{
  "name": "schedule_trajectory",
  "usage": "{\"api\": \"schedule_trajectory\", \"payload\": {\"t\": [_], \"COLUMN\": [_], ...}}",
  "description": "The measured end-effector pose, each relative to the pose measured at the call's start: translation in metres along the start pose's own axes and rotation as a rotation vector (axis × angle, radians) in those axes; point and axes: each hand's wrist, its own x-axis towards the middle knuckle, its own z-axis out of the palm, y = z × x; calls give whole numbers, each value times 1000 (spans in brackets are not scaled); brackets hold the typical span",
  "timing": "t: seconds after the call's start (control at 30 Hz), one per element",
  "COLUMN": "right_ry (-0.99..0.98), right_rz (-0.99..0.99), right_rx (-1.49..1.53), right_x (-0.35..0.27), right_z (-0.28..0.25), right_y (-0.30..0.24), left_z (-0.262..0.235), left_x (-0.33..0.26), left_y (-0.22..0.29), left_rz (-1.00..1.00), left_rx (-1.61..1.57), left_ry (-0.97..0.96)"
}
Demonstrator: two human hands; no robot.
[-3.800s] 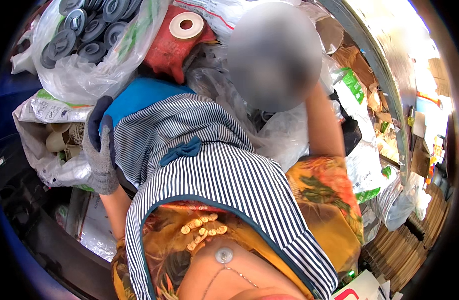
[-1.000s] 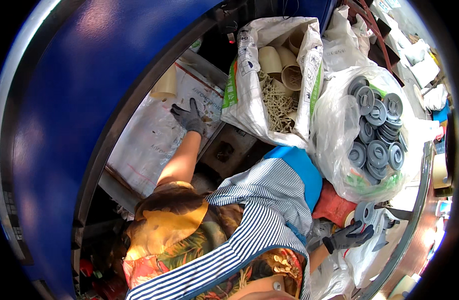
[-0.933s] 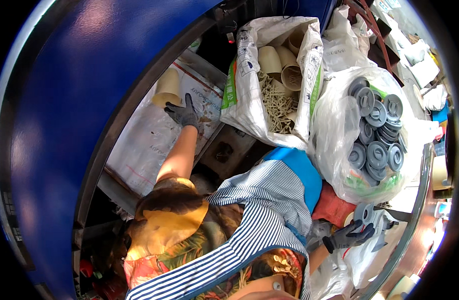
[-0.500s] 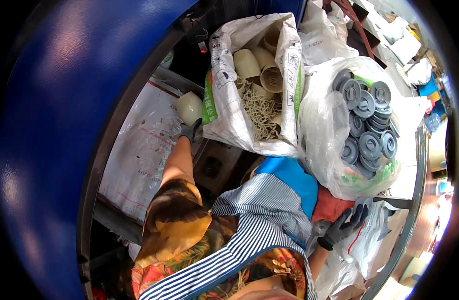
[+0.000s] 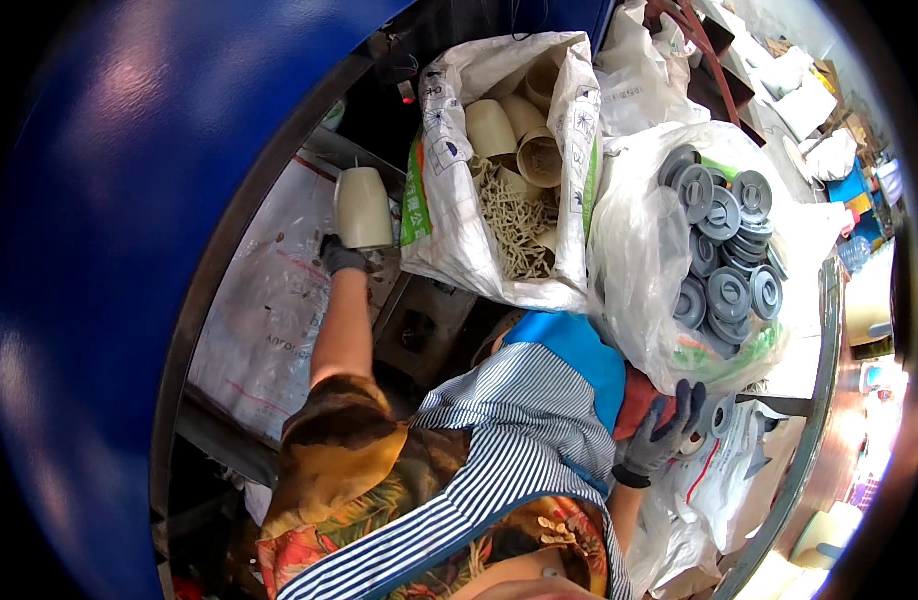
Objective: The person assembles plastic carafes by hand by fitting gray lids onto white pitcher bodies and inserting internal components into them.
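Note:
In my left hand (image 5: 341,256), gloved in dark grey, is a cream-coloured plastic cup (image 5: 364,212), gripped by its lower edge above a white printed plastic sheet (image 5: 247,330). Most of the gripping fingers are hidden behind the cup. At the right, my right hand (image 5: 657,438) wears a matching glove. Its fingers are spread, with nothing seen between them. A grey ring-shaped piece (image 5: 719,415) lies just beside those fingers, next to a red cloth-like thing (image 5: 639,400).
A white woven sack (image 5: 434,225) holds more cream cups and beige strip-like pieces. To its right, a clear plastic bag (image 5: 619,240) is filled with grey round lids (image 5: 729,293). A large blue curved panel (image 5: 89,300) fills the left side. A metal frame edge (image 5: 819,390) runs along the right.
My left hand has moved slightly left, and the cup has turned from base-on to side-on. My right hand has shifted up and left, and the grey ring beside it has come into view.

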Motion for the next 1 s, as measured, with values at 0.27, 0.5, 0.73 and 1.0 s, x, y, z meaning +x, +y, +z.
{"api": "schedule_trajectory", "payload": {"t": [0.27, 0.5, 0.73, 1.0], "right_ry": [-571, -521, -755, -953], "right_rz": [9, -140, -22, 12], "right_rx": [1024, 1119, 1318, 1343], "right_x": [19, 42, 25, -1], "right_z": [25, 11, -2, 11], "right_y": [-93, -88, -34, -12], "left_z": [139, 202, 336, 311], "left_x": [-271, -322, -361, -370], "left_y": [115, 65, 83, 36], "left_rz": [-212, 45, 1023, 1026], "left_rx": [73, 862, 784, 670], "left_ry": [-389, -962, -2118, -2491]}}
